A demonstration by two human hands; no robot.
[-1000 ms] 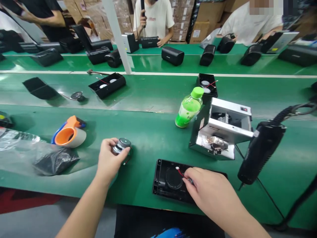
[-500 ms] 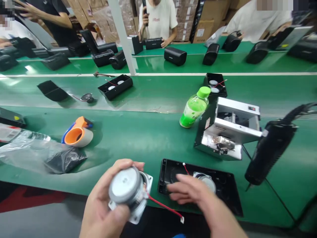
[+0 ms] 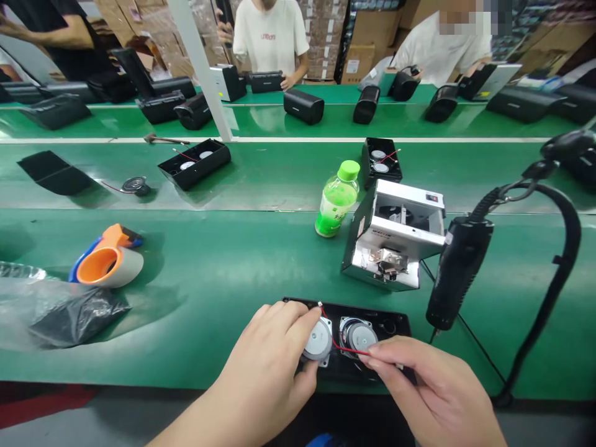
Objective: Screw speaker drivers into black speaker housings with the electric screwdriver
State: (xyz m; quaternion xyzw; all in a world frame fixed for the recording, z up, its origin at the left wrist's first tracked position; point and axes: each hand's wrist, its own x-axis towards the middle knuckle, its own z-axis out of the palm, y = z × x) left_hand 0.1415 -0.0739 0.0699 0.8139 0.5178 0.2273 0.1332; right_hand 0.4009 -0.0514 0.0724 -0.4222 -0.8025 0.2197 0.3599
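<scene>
A black speaker housing (image 3: 391, 324) lies open at the near edge of the green bench. Two round grey speaker drivers sit side by side inside it. My left hand (image 3: 270, 369) is curled around the left driver (image 3: 318, 340), pressing it into the housing. My right hand (image 3: 428, 388) pinches the thin red wire (image 3: 347, 351) that runs from the left driver across the right driver (image 3: 361, 336).
A hanging black electric screwdriver (image 3: 454, 273) with coiled cable is at right. A silver metal device (image 3: 395, 239) and a green bottle (image 3: 336, 200) stand behind the housing. An orange tape dispenser (image 3: 105, 261) and plastic bags (image 3: 51, 307) lie at left. Other people work across the far belts.
My left hand picked a driver up off the bench, carried it over and set it into the housing's left side. My right hand moved from the housing to pinch the red wire.
</scene>
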